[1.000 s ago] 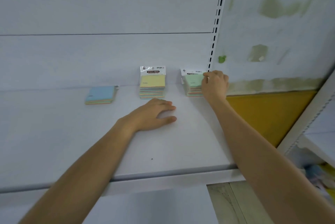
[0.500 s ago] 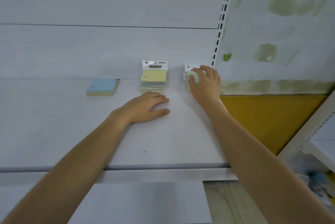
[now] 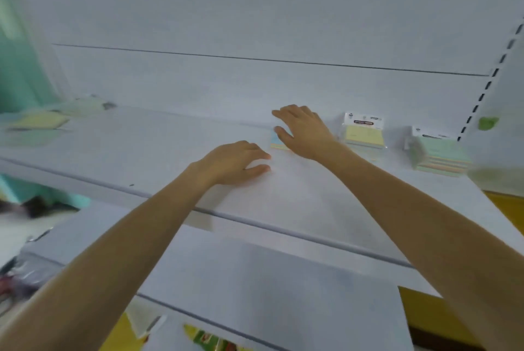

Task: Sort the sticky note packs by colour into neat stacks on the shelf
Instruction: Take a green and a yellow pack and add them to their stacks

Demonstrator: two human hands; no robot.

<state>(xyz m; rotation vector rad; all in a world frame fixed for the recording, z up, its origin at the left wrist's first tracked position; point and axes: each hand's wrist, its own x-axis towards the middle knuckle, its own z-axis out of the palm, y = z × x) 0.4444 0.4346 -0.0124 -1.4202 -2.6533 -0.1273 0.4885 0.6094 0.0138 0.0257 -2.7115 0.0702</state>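
Pack [image 3: 277, 143] under right hand [image 3: 305, 135]; stack [image 3: 364, 137] beside

Shop: slotted shelving [image 3: 312, 197], packaged notes [image 3: 363, 135]

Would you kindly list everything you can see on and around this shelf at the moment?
shelf: one, white, across the middle
blue-topped pack: one, pale blue, mid-shelf, mostly hidden under the right hand
yellow-topped stack: one, pastel layers, by the back panel, right of the blue-topped pack
green-topped stack: one, pastel layers, far right of the shelf
loose packs: at least two, yellowish, blurred, far left of the shelf
slotted upright: one, white with black slots, right edge
green mark: one, on the wall beside the upright
lower shelf: one, white, below
left hand: resting on the shelf, holding nothing
right hand: fingers spread over the blue-topped pack
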